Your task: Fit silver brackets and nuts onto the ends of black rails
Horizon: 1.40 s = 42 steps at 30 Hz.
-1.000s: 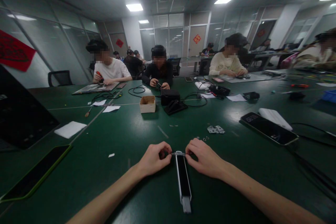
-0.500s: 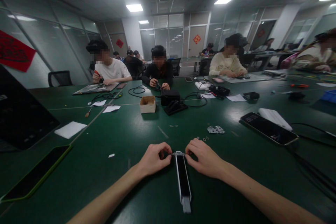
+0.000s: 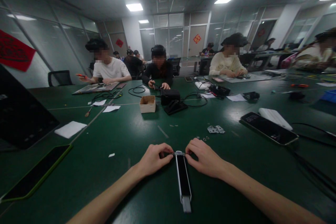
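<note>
Dark green workbench (image 3: 110,178) fills the foreground under the office lights, and near its left edge lies a smartphone in a green-rimmed case (image 3: 35,171), well apart from the person's left hand (image 3: 154,157). That hand pinches the left end of a thin silver crosspiece (image 3: 179,153) between thumb and fingertips, though the fingers partly hide the grip. The crosspiece caps a black-and-silver bar (image 3: 183,182), and the right hand (image 3: 206,159) pinches its other end, neither hand clearly nearer. The bar lies on the table between the forearms, directly before the person, its long axis running toward the body, its free end pointing back at the person and leaning slightly right. Further right sit metal hinge plates (image 3: 215,129), a scatter of tiny rings (image 3: 202,139) and a second smartphone (image 3: 269,127)
</note>
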Tool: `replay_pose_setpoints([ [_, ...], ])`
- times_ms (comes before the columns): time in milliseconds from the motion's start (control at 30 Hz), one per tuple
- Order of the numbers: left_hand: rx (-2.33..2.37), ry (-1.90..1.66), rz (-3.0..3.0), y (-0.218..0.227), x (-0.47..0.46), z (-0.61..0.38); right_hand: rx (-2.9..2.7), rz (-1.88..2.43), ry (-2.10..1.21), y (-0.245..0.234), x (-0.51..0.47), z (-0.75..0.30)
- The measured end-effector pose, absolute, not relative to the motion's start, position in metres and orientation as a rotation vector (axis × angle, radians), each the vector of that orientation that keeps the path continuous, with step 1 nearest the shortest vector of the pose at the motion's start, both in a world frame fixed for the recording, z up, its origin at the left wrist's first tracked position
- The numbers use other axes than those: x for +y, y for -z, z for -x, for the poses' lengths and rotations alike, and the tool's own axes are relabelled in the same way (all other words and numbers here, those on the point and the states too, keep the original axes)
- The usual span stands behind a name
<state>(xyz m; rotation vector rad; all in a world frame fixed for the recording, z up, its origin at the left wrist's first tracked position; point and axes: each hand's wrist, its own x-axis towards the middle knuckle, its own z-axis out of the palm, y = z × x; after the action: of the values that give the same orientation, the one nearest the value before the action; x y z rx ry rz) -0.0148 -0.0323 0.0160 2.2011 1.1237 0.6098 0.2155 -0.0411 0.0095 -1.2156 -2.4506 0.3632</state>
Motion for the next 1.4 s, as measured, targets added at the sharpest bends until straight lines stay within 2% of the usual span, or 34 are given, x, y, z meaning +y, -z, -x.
replay_pose_setpoints([
  [567, 0.979, -0.547, -2.321, -0.023, -0.036, 0.014, -2.441, 1.23, -0.421, -0.014, -0.044, -0.214],
  [733, 1.029, -0.529, -2.336, -0.018, -0.035, 0.014, -2.479, 1.202, -0.348, -0.021, -0.041, -0.219],
  [1000, 1.048, -0.549, -2.365, -0.009, -0.032, 0.019, -2.403, 1.263, -0.007, -0.028, -0.017, -0.258],
  [1400, 1.044, -0.594, -2.439, -0.011, -0.034, 0.016, -2.542, 1.296, -0.053, -0.024, -0.008, -0.277],
])
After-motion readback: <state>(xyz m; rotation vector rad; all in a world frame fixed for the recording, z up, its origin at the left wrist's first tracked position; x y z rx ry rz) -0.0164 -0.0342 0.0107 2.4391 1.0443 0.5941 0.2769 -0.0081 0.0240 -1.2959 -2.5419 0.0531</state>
